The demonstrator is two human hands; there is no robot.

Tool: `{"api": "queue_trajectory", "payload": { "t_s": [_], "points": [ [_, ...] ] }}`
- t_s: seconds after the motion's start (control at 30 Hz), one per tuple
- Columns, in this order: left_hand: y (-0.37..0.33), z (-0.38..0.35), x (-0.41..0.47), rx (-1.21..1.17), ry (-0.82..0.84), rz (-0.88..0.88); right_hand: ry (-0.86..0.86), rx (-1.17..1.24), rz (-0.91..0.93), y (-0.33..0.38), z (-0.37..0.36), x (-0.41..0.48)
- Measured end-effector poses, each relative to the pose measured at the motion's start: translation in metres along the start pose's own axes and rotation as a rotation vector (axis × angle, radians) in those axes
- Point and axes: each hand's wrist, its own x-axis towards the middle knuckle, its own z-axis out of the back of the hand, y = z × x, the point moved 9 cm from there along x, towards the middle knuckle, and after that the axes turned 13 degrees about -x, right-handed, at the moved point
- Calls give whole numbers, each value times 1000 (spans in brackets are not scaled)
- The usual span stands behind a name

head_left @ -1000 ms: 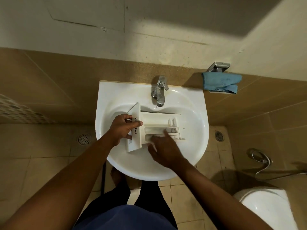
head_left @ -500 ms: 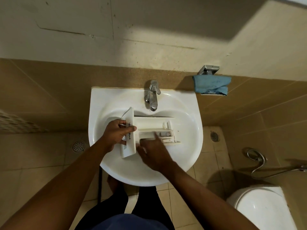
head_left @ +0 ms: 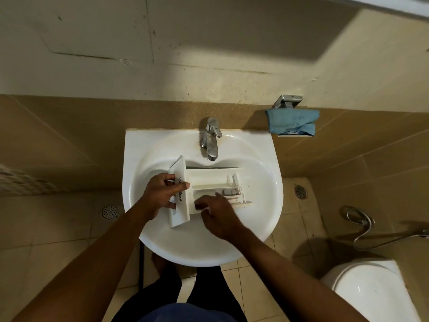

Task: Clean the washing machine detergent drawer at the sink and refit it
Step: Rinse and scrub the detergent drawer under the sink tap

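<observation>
Head view: detergent drawer is held in the sink, front panel gripped by left hand; right hand: grip cannot be told. It is judged light, stiff, slippery, best taken by that panel.

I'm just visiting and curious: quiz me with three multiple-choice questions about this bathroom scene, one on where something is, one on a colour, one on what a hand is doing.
1. Where does the drawer lie?
A. in the sink
B. on the floor
C. on the toilet lid

2. What colour is the cloth on the wall holder?
A. white
B. blue
C. red

3. What is the left hand doing?
A. wiping the wall
B. hanging free
C. gripping the drawer's front panel

Answers: 1 A, it rests inside the white basin; 2 B, it is plainly blue; 3 C, its fingers curl round the panel.
</observation>
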Motion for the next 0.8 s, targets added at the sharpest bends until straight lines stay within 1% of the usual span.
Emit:
{"api": "queue_trajectory", "payload": {
  "t_s": [0.03, 0.07, 0.1, 0.17, 0.3, 0.37, 0.4, 0.43, 0.47, 0.5, 0.53, 0.57, 0.6, 0.63, 0.67, 0.73, 0.8],
  "points": [
    [0, 1, 0, 3, -5, 1, 12, 94, 0, 4, -2, -5],
    [1, 2, 0, 2, -10, 2, 23, 124, 24, 6, -2, -11],
    [1, 3, 1, -1, -14, 4, 48, 95, 71, 6, -1, -17],
    [1, 2, 0, 7, -13, 5, 91, -60, 139, -6, 5, -21],
    [4, 3, 1, 2, -9, 10, 129, -378, 112, -44, 13, -6],
    [3, 3, 3, 16, -1, 10, 148, -440, 135, -44, 17, -2],
    [4, 4, 4, 21, 0, 12, 135, -440, 125, -42, 21, 3],
    [5, 5, 5, 23, 2, 14, 102, -401, 75, -41, 27, 10],
    [6, 6, 7, 26, 5, 18, 46, -303, -20, -41, 35, 19],
    [7, 6, 8, 32, 8, 21, -29, -117, -135, -40, 44, 29],
    [7, 7, 8, 42, 13, 26, -106, 174, -273, -43, 53, 38],
    [8, 7, 9, 48, 22, 32, -155, 540, -429, -49, 52, 48],
    [8, 8, 10, 48, 33, 39, -149, 904, -575, -53, 42, 61],
    [9, 9, 11, 49, 47, 47, -103, 1229, -680, -53, 32, 74],
    [9, 9, 12, 51, 57, 53, -42, 1483, -735, -47, 25, 86],
    [10, 11, 13, 48, 68, 59, 1, 1762, -772, -40, 23, 104],
    [12, 12, 13, 31, 76, 61, -44, 1879, -820, -42, 23, 113]
  ]
}}
